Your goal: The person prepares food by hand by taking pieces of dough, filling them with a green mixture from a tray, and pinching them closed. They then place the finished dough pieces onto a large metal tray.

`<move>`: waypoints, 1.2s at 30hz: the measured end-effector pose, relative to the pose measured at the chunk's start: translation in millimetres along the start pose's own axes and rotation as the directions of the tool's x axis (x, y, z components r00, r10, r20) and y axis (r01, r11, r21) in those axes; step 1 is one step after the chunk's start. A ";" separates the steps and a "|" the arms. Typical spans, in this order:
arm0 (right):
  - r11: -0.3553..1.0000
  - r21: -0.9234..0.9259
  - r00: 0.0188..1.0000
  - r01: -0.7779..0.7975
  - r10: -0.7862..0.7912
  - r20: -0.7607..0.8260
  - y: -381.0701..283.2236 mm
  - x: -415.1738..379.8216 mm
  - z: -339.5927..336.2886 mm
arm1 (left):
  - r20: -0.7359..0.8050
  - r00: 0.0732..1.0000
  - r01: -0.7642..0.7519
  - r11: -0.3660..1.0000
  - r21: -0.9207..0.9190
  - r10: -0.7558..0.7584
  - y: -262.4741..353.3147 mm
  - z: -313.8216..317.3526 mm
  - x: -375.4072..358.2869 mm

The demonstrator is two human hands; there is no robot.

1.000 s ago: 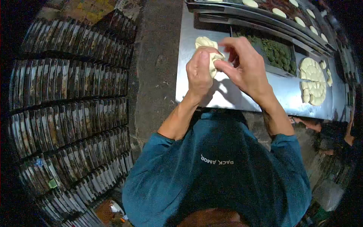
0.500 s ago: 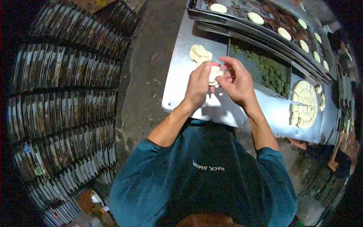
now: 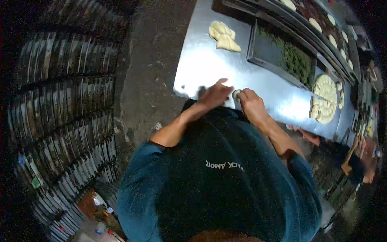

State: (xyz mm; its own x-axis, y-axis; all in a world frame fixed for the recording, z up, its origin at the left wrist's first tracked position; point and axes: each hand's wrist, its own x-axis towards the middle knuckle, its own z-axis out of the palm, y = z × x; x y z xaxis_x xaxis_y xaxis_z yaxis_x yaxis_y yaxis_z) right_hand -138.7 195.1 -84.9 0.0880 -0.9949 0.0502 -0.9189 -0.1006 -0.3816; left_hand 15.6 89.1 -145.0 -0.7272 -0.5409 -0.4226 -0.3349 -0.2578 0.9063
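Note:
My right hand (image 3: 252, 101) is closed around a small piece of pale dough (image 3: 236, 94) near the table's front edge. Just left of it, my left hand (image 3: 217, 93) has its fingers stretched out, slightly blurred, with nothing seen in it. Both hands are low over the shiny metal table (image 3: 201, 66), close to my shirt. Beyond them lies a loose pile of flattened dough pieces (image 3: 224, 37). To the right of that pile is a metal tray (image 3: 256, 59) with green filling (image 3: 296, 60), crumbly on one side and lumpy on the other.
A large round of cut dough (image 3: 327, 94) lies at the table's right. Stacked baking trays (image 3: 282, 18) with pale dough ovals stand at the back right. Another person's hand (image 3: 310, 136) is by the right front edge. Racks of dark metal trays (image 3: 64, 97) fill the left.
My hands have come down toward the table's front edge and moved apart, the dough staying with the right. The view has shifted, so the back trays sit higher.

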 end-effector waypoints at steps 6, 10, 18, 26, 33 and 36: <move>0.961 -0.095 0.877 -0.259 0.275 0.394 -5.3 11.0 -12.9 | -0.322 0.932 0.073 0.958 -0.277 -0.164 -9.1 -81.7 -55.7; 0.985 0.079 0.973 -0.152 0.163 -0.165 -6.9 47.8 -15.3 | -0.516 0.836 0.003 0.942 -0.335 -0.186 -31.1 -120.2 -82.4; 0.958 -0.255 0.988 -0.130 0.148 0.053 16.1 63.4 77.0 | -0.571 0.812 -0.078 0.992 0.096 0.119 -4.8 -123.5 12.7; 0.959 -0.150 0.969 -0.241 0.227 -0.101 7.6 49.5 64.2 | -0.540 0.812 0.228 0.733 0.641 0.220 70.0 -99.9 153.8; 0.987 0.082 0.986 -0.141 0.132 0.105 11.3 2.2 20.4 | -0.454 0.884 -0.063 0.990 0.126 0.114 3.6 -129.2 129.3; 0.986 0.033 0.930 -0.164 0.143 0.337 25.0 -2.5 -0.1 | -0.440 0.885 -0.095 0.985 0.145 0.150 -23.5 -139.4 48.6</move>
State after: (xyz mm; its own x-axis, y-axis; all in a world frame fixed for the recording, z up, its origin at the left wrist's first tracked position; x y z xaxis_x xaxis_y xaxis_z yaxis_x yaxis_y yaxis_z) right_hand -161.9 195.0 -94.5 0.0800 -0.9443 -0.3193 -0.9075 0.0635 -0.4152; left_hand 71.7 -42.6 -187.6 -0.4305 -0.8699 -0.2410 -0.3480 -0.0864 0.9335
